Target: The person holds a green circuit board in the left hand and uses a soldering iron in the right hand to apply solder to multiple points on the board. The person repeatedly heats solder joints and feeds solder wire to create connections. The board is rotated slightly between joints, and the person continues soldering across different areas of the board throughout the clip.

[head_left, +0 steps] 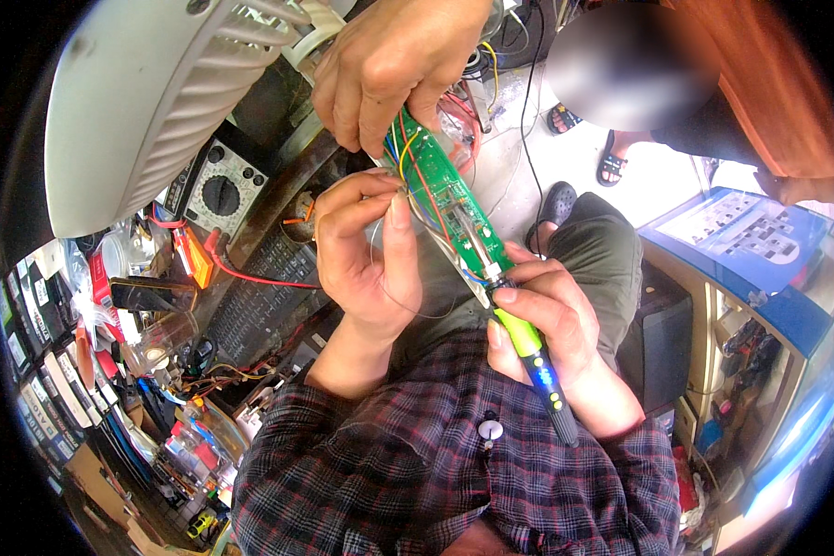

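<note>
My right hand grips a soldering iron with a bright green and dark handle and a small lit display. Its metal tip lies over a long green circuit board, which slants across the middle with red, yellow, blue and white wires along it. Left of the board, my left hand pinches a thin wire, which looks like solder; it loops down below the fingers. Another person's hand holds the board's far end from above. Whether the tip touches the board cannot be made out.
A large white slatted housing fills the upper left. Below it lie an analog multimeter, a red lead and a dusty keyboard. Clutter crowds the left. At right stands a blue-topped cabinet; a person in sandals is beyond.
</note>
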Available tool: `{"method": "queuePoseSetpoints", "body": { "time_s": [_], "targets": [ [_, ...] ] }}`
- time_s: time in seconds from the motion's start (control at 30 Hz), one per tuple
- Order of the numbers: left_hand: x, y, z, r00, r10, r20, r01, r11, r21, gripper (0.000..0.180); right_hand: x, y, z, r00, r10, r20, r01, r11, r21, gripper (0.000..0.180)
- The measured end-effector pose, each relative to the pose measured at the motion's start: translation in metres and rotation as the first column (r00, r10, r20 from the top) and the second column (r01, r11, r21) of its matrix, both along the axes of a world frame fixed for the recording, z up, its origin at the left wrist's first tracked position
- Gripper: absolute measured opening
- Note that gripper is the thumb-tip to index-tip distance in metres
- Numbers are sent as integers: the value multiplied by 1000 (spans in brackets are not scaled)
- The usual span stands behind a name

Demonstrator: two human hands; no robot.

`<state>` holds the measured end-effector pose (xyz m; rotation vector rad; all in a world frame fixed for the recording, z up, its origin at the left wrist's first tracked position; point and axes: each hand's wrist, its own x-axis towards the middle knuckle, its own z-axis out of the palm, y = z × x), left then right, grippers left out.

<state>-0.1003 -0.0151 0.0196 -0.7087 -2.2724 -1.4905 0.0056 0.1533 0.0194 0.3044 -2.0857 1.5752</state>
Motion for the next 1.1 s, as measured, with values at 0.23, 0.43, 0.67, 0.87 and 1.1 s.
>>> {"method": "queuePoseSetpoints", "body": {
  "time_s": [0.23, 0.43, 0.67, 0.87, 1.1],
  "targets": [
    [0, 1, -3, 1000, 0, 7, 0, 1000, 22, 9, 0, 0, 0, 1000, -5, 5, 5, 1000, 8, 35],
    [0, 1, -2, 1000, 4, -5, -4, 1000, 7, 9, 0, -2, 0, 1000, -10, 2, 10, 1000, 10, 36],
    [0, 1, -1, 1000, 0, 0, 0, 1000, 9, 10, -2, -2, 1, 999, -36, 0, 36, 999, -4, 39],
    [0, 1, -1, 1000, 0, 1, 0, 1000, 11, 10, -2, -2, 2, 999, -44, -4, 44, 999, -15, 42],
    [0, 2, 1, 1000, -5, -2, 5, 1000, 3, 10, -1, -2, 1, 999, -41, 5, 41, 999, -12, 42]
  ]
}}
